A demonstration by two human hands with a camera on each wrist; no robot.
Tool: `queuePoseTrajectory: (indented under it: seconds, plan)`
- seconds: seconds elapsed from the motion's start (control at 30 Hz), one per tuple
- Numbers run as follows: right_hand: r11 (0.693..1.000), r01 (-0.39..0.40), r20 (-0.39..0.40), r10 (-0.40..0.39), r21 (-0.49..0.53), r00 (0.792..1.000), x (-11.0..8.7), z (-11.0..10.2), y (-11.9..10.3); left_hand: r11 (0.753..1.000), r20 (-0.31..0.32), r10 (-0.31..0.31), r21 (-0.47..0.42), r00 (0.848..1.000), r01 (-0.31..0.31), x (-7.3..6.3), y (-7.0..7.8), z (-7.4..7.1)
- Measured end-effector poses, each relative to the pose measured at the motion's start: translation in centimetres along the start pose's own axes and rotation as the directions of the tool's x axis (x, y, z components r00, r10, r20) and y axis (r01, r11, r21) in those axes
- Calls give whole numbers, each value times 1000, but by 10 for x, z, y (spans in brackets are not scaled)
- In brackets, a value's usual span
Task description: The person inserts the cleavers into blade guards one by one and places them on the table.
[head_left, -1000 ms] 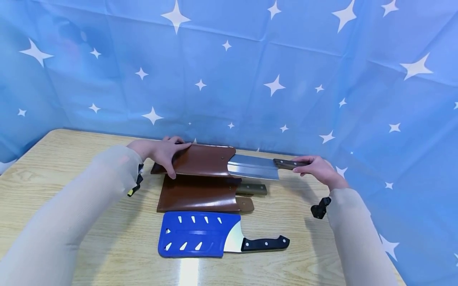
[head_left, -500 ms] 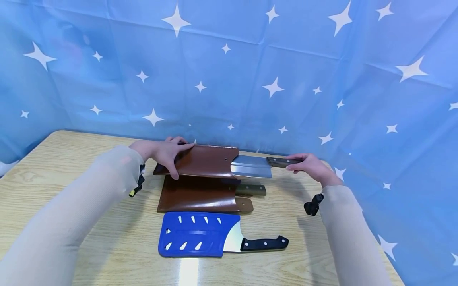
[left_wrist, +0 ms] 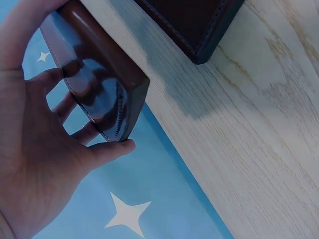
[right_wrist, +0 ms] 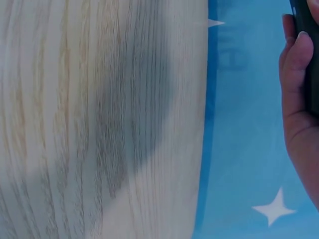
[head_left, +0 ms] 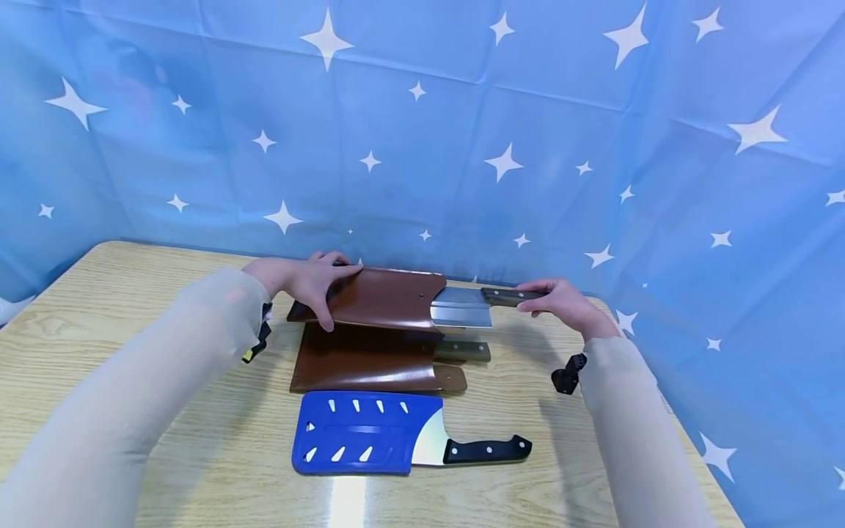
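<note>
At the back of the table my left hand point(head_left: 306, 284) grips the closed end of a brown leather knife sheath point(head_left: 389, 297). In the left wrist view its fingers and thumb wrap the sheath edges point(left_wrist: 94, 69), raised off the tabletop. My right hand point(head_left: 561, 303) holds the dark wooden handle of a cleaver point(head_left: 462, 308). Much of that blade is inside the sheath; a short stretch shows between sheath mouth and handle. Only part of the right hand point(right_wrist: 299, 104) and the handle point(right_wrist: 312, 74) enter the right wrist view.
Just in front lies a second brown sheath point(head_left: 366, 363) with an olive-handled knife point(head_left: 465, 350) in it. Nearer the person, a black-handled cleaver point(head_left: 488, 449) rests in a blue slotted blade cover point(head_left: 366, 433). A blue star-patterned cloth point(head_left: 422, 147) hangs behind the wooden table point(head_left: 198, 455).
The cleaver has moved left with my right hand, deeper into the sheath, so less blade shows. My left hand and the held sheath have shifted slightly right.
</note>
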State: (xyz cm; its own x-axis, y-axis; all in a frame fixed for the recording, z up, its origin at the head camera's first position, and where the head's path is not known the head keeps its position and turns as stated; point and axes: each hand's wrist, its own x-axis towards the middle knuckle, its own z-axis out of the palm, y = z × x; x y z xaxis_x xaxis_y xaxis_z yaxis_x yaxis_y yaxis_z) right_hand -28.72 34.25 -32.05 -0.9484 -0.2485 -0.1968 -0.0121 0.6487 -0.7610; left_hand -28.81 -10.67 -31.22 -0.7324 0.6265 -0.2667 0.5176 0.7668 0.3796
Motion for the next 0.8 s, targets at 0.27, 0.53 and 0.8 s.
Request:
queuePoseTrajectory:
  seconds: [0.27, 0.53, 0.8]
  plan:
    - [999, 22, 7, -22, 24, 1000, 4, 7, -5, 1000, -8, 0, 8, 1000, 0, 3, 4, 1]
    - [998, 36, 6, -37, 55, 999, 10, 16, -14, 1000, -16, 7, 12, 1000, -7, 6, 7, 0]
    - [996, 51, 13, -52, 68, 999, 17, 22, -21, 1000, -23, 12, 3, 1000, -12, 7, 14, -2]
